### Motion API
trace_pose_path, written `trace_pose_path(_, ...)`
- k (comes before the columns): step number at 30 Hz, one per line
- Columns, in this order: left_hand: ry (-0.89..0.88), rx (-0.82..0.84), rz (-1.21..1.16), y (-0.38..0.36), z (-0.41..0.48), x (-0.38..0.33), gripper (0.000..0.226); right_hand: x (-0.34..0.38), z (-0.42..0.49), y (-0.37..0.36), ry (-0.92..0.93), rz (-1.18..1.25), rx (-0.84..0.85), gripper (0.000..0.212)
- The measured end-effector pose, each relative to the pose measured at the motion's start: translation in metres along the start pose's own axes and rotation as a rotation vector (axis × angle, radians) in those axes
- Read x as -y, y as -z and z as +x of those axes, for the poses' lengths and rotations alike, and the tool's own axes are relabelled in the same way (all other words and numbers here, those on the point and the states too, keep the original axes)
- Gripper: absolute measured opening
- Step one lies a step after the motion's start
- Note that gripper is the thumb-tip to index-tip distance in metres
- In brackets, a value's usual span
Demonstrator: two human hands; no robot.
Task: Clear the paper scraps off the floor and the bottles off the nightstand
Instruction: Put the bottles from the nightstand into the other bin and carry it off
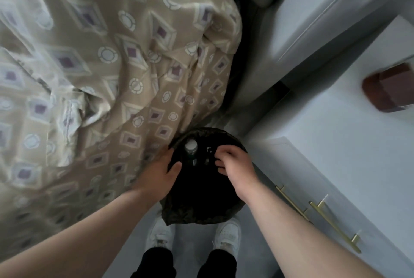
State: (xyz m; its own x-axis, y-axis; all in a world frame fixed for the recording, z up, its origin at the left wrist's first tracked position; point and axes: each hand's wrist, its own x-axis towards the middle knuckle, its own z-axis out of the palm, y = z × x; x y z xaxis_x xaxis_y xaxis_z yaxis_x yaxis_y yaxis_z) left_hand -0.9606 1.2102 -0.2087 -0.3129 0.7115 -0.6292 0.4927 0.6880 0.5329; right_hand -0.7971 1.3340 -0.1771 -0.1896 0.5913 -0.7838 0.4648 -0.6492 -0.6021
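Observation:
A black trash bag (pixel 197 197) lines a round bin on the floor between the bed and the nightstand. Inside it stands a bottle with a white cap (pixel 191 145); another dark bottle top (pixel 209 150) shows beside it. My left hand (pixel 162 174) grips the bag's left rim, thumb over the edge. My right hand (pixel 233 163) hovers over the bag's right side with curled fingers; whether it holds anything is hidden. The white nightstand top (pixel 336 120) lies at the right. No paper scraps show on the floor.
A bed with a beige patterned cover (pixel 112 64) fills the left. A brown object (pixel 389 88) sits on the nightstand at the far right. Gold drawer handles (pixel 333 224) run down the nightstand front. My white shoes (pixel 160 233) stand on the grey floor.

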Motion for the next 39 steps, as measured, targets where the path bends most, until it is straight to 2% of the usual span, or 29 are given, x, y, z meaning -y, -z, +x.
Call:
trace_pose_path(4, -0.03, -0.084, -0.071, 0.025, -0.018, -0.054, 0.053, 0.039, -0.041, 0.022, 0.113, 0.126, 0.001, 0.01)
trace_pose_path(8, -0.209, -0.186, -0.115, 0.055, -0.054, -0.137, 0.038, 0.077, -0.102, 0.066, 0.239, 0.121, -0.014, 0.011)
trace_pose_path(11, -0.358, -0.203, -0.189, 0.068, -0.084, -0.205, 0.034, 0.103, -0.149, 0.111, 0.334, 0.124, -0.102, 0.014)
trace_pose_path(13, -0.428, -0.163, -0.246, 0.072, -0.103, -0.251, 0.039, 0.12, -0.181, 0.145, 0.398, 0.168, -0.194, 0.02)
trace_pose_path(17, -0.539, -0.106, -0.351, 0.079, -0.131, -0.338, 0.056, 0.149, -0.237, 0.21, 0.51, 0.253, -0.37, 0.016)
trace_pose_path(21, -0.605, -0.086, -0.402, 0.085, -0.15, -0.416, 0.051, 0.168, -0.285, 0.253, 0.666, 0.238, -0.479, 0.02)
trace_pose_path(23, -0.637, -0.113, -0.383, 0.086, -0.156, -0.449, 0.051, 0.172, -0.306, 0.269, 0.745, 0.207, -0.548, 0.02)
trace_pose_path(26, -0.635, -0.183, -0.292, 0.088, -0.158, -0.488, 0.066, 0.17, -0.325, 0.29, 0.827, 0.175, -0.727, 0.022)
trace_pose_path(30, -0.554, -0.225, -0.091, 0.083, -0.143, -0.522, 0.083, 0.151, -0.316, 0.316, 0.759, 0.071, -1.007, 0.025)
trace_pose_path(32, -0.482, -0.192, -0.054, 0.076, -0.132, -0.529, 0.079, 0.142, -0.308, 0.324, 0.718, -0.019, -1.088, 0.036)
trace_pose_path(35, -0.448, -0.145, -0.092, 0.07, -0.12, -0.529, 0.042, 0.131, -0.297, 0.332, 0.607, -0.031, -1.047, 0.054)
trace_pose_path(39, -0.474, -0.167, -0.083, 0.072, -0.108, -0.522, 0.03, 0.125, -0.29, 0.336, 0.463, 0.021, -0.914, 0.059)
